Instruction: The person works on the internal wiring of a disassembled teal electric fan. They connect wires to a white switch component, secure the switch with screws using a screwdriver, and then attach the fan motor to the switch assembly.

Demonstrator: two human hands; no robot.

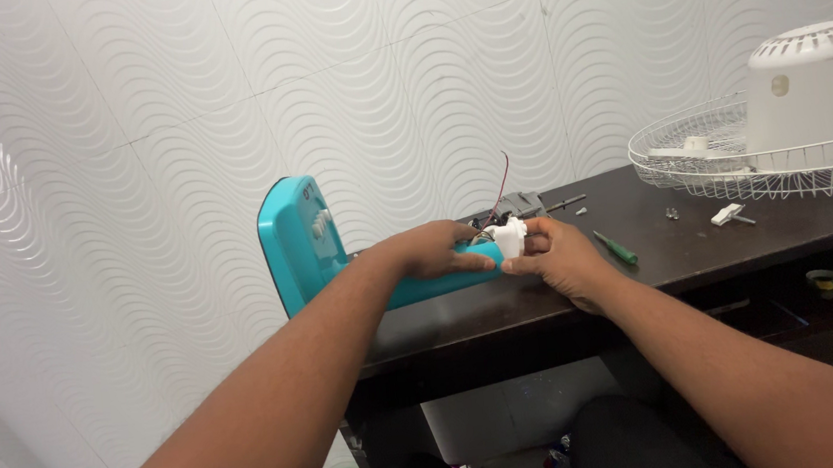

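A turquoise fan stand lies on its side on the dark table, its flat base hanging past the table's left end. My left hand grips the stand's neck from above. My right hand holds the white plastic fitting at the end of the neck, with thin red and dark wires rising behind it.
A green-handled screwdriver lies just right of my right hand. Farther right rest a small white part, a white wire fan guard and a white motor housing inside it. A wavy white tiled wall stands behind.
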